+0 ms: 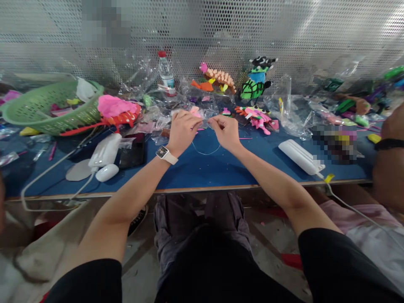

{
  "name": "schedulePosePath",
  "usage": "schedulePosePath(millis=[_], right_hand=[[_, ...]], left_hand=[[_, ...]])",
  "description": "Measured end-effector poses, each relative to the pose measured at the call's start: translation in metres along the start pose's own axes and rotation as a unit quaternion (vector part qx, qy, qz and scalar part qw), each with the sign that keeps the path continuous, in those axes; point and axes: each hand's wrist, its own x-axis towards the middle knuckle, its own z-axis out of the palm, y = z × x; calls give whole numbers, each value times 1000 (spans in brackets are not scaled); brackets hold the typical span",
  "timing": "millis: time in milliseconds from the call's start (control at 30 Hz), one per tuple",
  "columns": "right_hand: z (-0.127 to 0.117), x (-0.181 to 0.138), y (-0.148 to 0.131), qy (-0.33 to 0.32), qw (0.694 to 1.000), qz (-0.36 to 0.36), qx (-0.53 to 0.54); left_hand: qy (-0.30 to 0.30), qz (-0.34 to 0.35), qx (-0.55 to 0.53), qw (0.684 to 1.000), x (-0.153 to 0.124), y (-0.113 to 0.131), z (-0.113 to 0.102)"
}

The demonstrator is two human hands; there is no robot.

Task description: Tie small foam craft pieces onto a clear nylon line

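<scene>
My left hand (183,129), with a white watch on its wrist, is closed in a pinch over the blue table (205,168). A small pink foam piece (195,111) shows at its fingertips. My right hand (224,131) is also pinched shut, a short way to the right. A thin clear thread (206,152) hangs in a loop between the two hands. Just beyond them lie colourful foam pieces (257,117) and clear plastic bags (164,120).
A green basket (41,107) stands at the back left beside a pink and red foam toy (118,110). A water bottle (166,75) and two finished foam figures (235,80) stand at the perforated wall. A phone (132,152), white chargers (105,160) and another person's arm (389,147) flank me.
</scene>
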Motion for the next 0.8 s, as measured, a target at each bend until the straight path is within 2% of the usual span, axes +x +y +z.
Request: schedulePosePath(millis=[100, 200, 267, 433, 800], right_hand=[[-2, 2, 2, 1, 1000, -15, -9], [-3, 4, 6, 6, 1000, -26, -17], [-3, 5, 9, 8, 999, -28, -18], [-3, 6, 12, 2, 1000, -25, -18], [-5, 6, 11, -19, 1000, -19, -14]], left_hand=[[-7, -75, -93, 993, 3, -1, 0], [-40, -157, -199, 967, 6, -2, -1], [-62, -184, -254, 947, 7, -2, -2], [-62, -173, -290, 939, 6, -1, -1], [-56, -116, -219, 967, 1, -1, 4]])
